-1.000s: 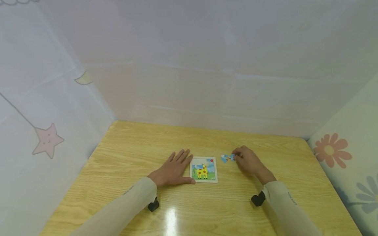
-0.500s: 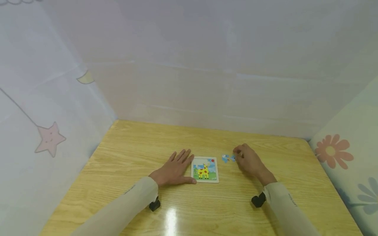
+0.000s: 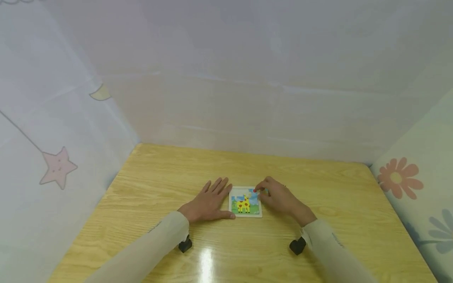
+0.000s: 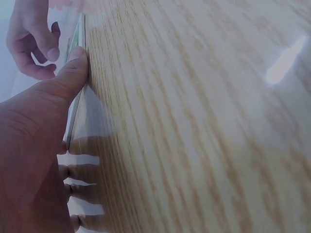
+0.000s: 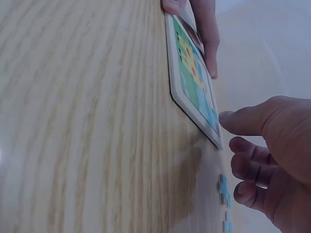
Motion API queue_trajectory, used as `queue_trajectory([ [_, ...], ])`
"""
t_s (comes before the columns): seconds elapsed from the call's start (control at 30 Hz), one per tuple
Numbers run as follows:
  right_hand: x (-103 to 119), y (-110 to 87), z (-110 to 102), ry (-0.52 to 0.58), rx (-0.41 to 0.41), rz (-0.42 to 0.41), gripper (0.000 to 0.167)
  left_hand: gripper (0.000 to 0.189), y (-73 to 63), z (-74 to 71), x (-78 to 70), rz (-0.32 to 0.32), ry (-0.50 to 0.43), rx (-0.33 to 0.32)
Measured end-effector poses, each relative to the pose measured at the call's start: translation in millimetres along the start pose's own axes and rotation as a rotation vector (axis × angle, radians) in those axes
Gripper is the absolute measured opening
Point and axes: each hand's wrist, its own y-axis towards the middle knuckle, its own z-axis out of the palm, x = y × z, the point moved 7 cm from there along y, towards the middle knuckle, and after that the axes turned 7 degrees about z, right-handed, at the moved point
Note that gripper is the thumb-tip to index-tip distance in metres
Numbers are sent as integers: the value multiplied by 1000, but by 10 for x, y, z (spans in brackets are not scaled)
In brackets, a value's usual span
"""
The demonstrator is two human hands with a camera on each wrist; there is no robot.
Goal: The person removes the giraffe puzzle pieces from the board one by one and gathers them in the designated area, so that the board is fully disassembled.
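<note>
At lower center, a left hand (image 3: 209, 203), fingers spread, touches a giraffe puzzle (image 3: 245, 203); by its upper-right corner, a right hand (image 3: 282, 199) crooks its fingers (any grasp cannot be told).

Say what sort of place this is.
Probably a children's play corner, perhaps staged: pale sheets printed with a smiling star and flowers surround a table holding a giraffe puzzle.

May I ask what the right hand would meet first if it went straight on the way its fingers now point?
The right hand would probably meet the puzzle board first, at its corner with the red dot; any gap is unclear.
</note>
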Motion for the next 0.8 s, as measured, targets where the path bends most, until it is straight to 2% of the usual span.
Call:
queue_trajectory([
  [0.27,83,63,116,-56,41,-29,33,109,14,-14,11,1,19,2],
  [0.63,123,87,166,-26,97,-8,37,108,1,20,6,-4,4,-4],
  [0.8,154,93,157,-54,101,-32,39,108,2,16,-6,-11,3,-3],
])
